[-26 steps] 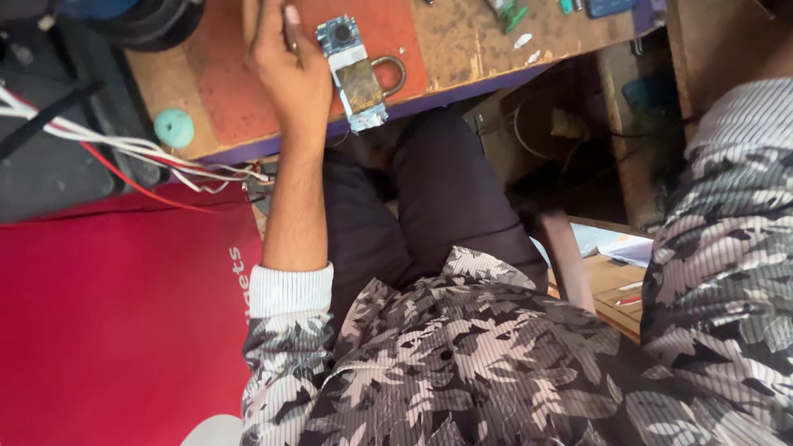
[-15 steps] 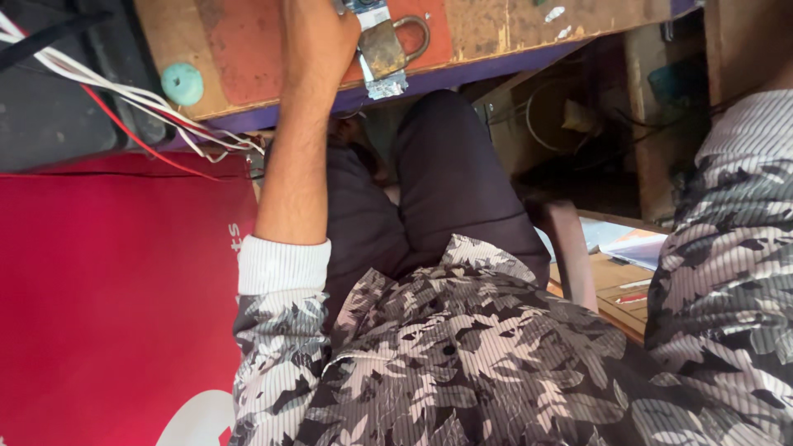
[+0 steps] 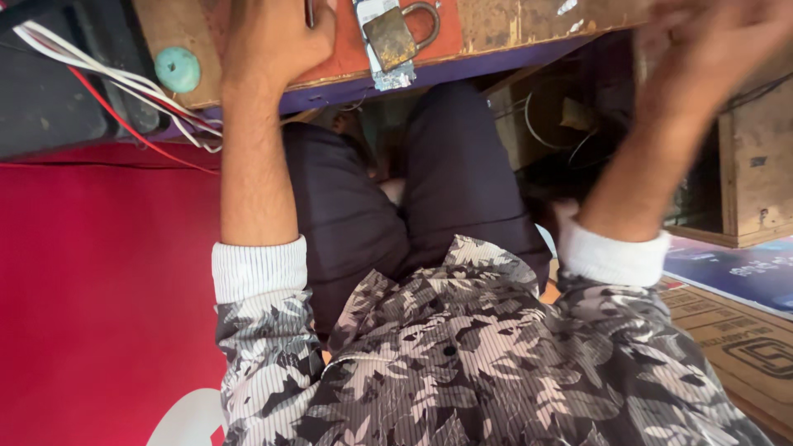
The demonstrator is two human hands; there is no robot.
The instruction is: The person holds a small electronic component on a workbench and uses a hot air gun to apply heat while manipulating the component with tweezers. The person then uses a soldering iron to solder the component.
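My left hand [image 3: 273, 49] lies on a worn wooden table [image 3: 512, 33] at the top of the head view, its fingertips cut off by the frame edge. A thin dark object [image 3: 310, 11] shows beside its fingers; whether it is gripped is unclear. Just right of the hand a brass padlock [image 3: 396, 33] rests on a small strip-shaped circuit board [image 3: 388, 76] that overhangs the table edge. My right hand [image 3: 710, 58] is raised at the upper right, blurred by motion, with nothing seen in it. My legs in dark trousers sit under the table.
A teal round knob [image 3: 178, 69] lies on the table's left corner. White and red wires [image 3: 124, 91] run off it over a black case [image 3: 49, 107]. A red surface [image 3: 99, 289] fills the left. A wooden box [image 3: 756, 165] and cardboard [image 3: 743, 347] are on the right.
The view has tilted down, so the table has slid toward the top edge. My right hand has swung up into view at the upper right. My left hand stays beside the padlock.
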